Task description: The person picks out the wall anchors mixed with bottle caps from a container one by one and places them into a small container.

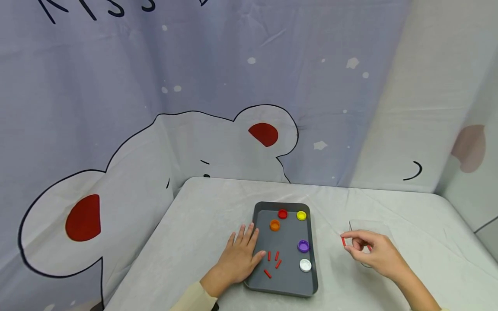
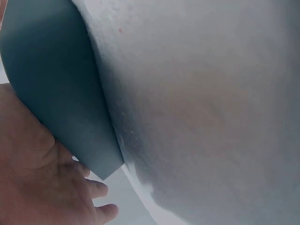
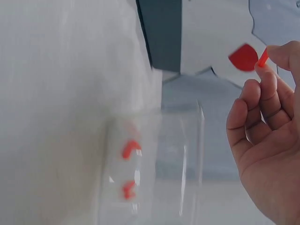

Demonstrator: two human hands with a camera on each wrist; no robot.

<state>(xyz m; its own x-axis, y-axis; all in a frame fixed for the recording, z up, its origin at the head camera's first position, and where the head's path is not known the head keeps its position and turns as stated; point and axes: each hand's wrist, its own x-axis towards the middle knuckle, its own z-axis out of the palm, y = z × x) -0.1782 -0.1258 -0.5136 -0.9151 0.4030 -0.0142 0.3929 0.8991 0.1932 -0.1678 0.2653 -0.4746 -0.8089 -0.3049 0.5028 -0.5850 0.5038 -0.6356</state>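
My right hand [image 1: 376,252] pinches a small red stick [image 1: 343,242] between thumb and index finger, above the table to the right of the tray. In the right wrist view the red stick [image 3: 263,57] pokes out from the fingertips, the other fingers loosely bent. Under this hand stands a clear plastic box [image 3: 180,154] with several red pieces [image 3: 130,149] inside, blurred. My left hand [image 1: 238,259] lies with spread fingers along the left rim of the grey tray [image 1: 288,283]. Beside its thumb, several red sticks [image 1: 269,255] lie loose on the tray.
On the tray sit small round cups: red [image 1: 282,214], yellow [image 1: 301,215], orange [image 1: 275,225], purple [image 1: 303,246] and white [image 1: 305,265]. A white cloth [image 1: 218,207] covers the table. Behind it hangs a printed curtain [image 1: 218,65].
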